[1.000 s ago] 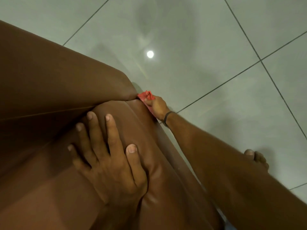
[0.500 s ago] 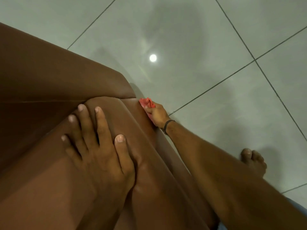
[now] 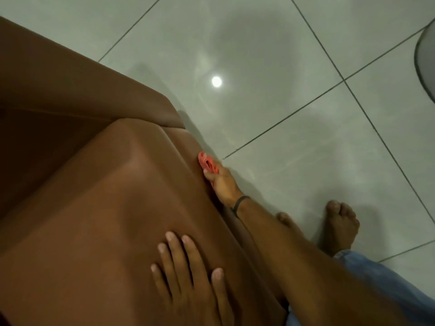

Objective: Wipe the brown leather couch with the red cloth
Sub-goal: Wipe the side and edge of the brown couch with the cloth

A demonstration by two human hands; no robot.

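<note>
Your right hand (image 3: 222,183), right of centre, pinches the bunched red cloth (image 3: 207,163) against the brown leather couch (image 3: 113,196) side to wipe, while your left hand (image 3: 188,276), fingers spread flat, braces you at the bottom.

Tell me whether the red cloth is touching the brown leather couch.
Touching. The head view shows the right hand pressing the bunched red cloth against the brown leather couch side, no gap visible.

We find no text, label, brand, number or sign that can be read anywhere in this view (neither on the leather nor on the tiles).
</note>
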